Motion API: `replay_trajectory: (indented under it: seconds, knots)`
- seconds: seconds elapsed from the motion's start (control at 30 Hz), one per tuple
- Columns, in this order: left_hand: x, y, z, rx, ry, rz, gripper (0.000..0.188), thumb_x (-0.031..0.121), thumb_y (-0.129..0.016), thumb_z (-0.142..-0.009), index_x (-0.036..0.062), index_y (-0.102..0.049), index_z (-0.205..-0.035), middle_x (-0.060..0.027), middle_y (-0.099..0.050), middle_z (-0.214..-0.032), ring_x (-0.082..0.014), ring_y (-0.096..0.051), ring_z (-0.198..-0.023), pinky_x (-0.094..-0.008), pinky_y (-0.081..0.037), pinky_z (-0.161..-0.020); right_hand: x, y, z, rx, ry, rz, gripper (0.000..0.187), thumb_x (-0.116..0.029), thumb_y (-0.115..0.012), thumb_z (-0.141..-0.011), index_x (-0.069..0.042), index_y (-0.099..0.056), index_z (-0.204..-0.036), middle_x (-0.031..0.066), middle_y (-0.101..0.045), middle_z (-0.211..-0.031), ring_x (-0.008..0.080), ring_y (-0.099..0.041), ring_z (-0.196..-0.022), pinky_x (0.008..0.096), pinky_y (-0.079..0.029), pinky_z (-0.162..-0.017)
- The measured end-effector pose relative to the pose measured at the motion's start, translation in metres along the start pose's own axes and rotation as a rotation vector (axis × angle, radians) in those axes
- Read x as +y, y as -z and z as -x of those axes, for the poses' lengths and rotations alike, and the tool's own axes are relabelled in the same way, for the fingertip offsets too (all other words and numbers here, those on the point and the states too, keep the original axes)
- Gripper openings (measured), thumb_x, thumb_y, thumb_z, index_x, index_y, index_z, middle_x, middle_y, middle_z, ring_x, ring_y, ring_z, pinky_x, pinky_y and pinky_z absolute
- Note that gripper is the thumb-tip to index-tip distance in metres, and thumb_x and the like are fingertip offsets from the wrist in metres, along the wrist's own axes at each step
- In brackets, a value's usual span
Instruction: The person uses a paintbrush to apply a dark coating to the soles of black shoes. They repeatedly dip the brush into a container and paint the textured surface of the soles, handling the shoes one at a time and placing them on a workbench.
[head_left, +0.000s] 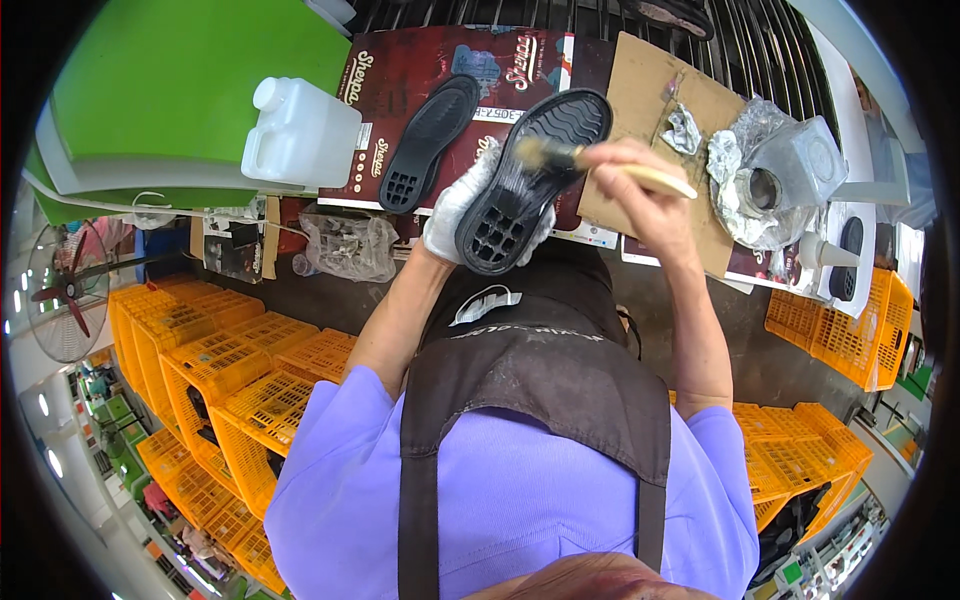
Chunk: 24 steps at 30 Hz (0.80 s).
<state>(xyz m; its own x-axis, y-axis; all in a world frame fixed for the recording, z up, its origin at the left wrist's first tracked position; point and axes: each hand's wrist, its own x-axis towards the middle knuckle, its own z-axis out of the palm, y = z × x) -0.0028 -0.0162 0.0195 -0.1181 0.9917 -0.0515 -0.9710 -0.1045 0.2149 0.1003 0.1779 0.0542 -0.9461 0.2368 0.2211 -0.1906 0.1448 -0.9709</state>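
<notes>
In a white glove, my left hand [462,208] is closed round the edges of a black shoe sole [510,195], held tilted above the work surface with its toe end pointing away to the right. My bare right hand [640,190] grips the pale handle of a brush [548,154]. Its bristles touch the sole near the middle, where the surface looks wet or streaked. A second black shoe sole [430,140] lies on the dark red cardboard [390,62] just left of the held one.
A white plastic jug [305,132] stands left on the cardboard. To the right, brown cardboard [630,90] carries a foil-and-plastic-wrapped container [765,190]. Dark rollers [765,45] run along the far side. Orange crates [265,400] are stacked at both sides; a fan [68,292] stands left.
</notes>
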Motion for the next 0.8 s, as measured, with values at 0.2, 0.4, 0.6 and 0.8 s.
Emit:
replay_trajectory:
  seconds: [0.2, 0.4, 0.6, 0.8]
  knots:
    - [-0.004, 0.004, -0.003, 0.187, -0.12, -0.182, 0.055, 0.047, -0.024, -0.095, 0.0063, -0.044, -0.126, -0.015, -0.06, -0.104, -0.0237, -0.063, -0.08, -0.0326, -0.055, -0.063, 0.009, -0.002, 0.003, -0.026, 0.446, 0.681, 0.027, 0.002, -0.064, -0.071, -0.006, -0.063, -0.097, 0.0088, -0.059, -0.081, 0.0222, -0.058, -0.071, 0.0313, -0.049, -0.062]
    - [0.001, -0.002, 0.003, 0.325, -0.164, -0.215, 0.053, 0.043, -0.027, -0.095, 0.0031, -0.042, -0.126, -0.0159, -0.059, -0.108, -0.0237, -0.063, -0.084, -0.0353, -0.054, -0.071, -0.022, -0.011, 0.009, -0.397, 0.46, 0.376, 0.024, -0.002, -0.067, -0.07, -0.009, -0.064, -0.093, 0.0066, -0.058, -0.083, 0.0239, -0.058, -0.077, 0.0321, -0.049, -0.066]
    - [-0.001, 0.001, 0.005, 0.316, -0.148, -0.215, 0.056, 0.045, -0.031, -0.093, -0.0005, -0.045, -0.123, -0.0224, -0.059, -0.098, -0.0293, -0.062, -0.071, -0.0351, -0.054, -0.057, 0.004, 0.015, -0.012, 0.018, 0.329, 0.662, 0.022, 0.0, -0.064, -0.075, -0.005, -0.062, -0.096, 0.0093, -0.061, -0.081, 0.0241, -0.06, -0.071, 0.0309, -0.049, -0.064]
    - [-0.001, 0.017, 0.005, 0.185, -0.157, -0.359, 0.048, 0.039, -0.027, -0.097, 0.0043, -0.042, -0.128, -0.0111, -0.058, -0.108, -0.0189, -0.06, -0.09, -0.033, -0.05, -0.081, -0.005, -0.021, -0.001, 0.117, 0.242, 0.435, 0.015, -0.003, -0.063, -0.078, -0.003, -0.063, -0.093, 0.0121, -0.063, -0.078, 0.0228, -0.062, -0.067, 0.0301, -0.049, -0.06]
